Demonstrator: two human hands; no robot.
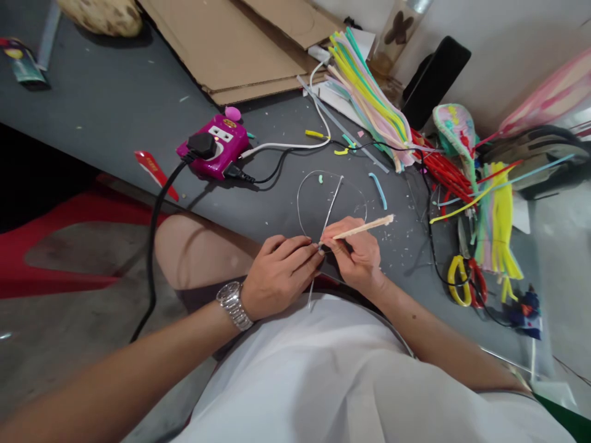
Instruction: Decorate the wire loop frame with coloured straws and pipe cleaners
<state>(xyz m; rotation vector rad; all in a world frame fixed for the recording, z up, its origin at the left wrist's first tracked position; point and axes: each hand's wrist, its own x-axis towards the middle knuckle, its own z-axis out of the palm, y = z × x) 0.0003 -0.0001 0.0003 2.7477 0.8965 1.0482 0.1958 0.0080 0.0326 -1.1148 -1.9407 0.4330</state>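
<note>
Both hands meet close to my body at the table's near edge. My left hand (284,271), with a metal watch on its wrist, is closed with its fingertips pinching a thin wire frame (299,200). The frame bends into a loop, and a straight whitish rod (333,200) runs across it. In my right hand (357,255) is a peach pipe cleaner (367,227), its free end pointing right. The right fingertips press close to the left ones at the wire; the exact contact is hidden by the fingers. Short pipe cleaner scraps, such as a blue piece (378,191), lie beyond the hands.
A purple power adapter (215,147) with cables sits to the left, near a red cutter (156,175). Cardboard (249,49) lies at the back. Bundles of pastel pipe cleaners (369,98) and scissors (466,283) are on the right. A black cable (431,240) crosses there.
</note>
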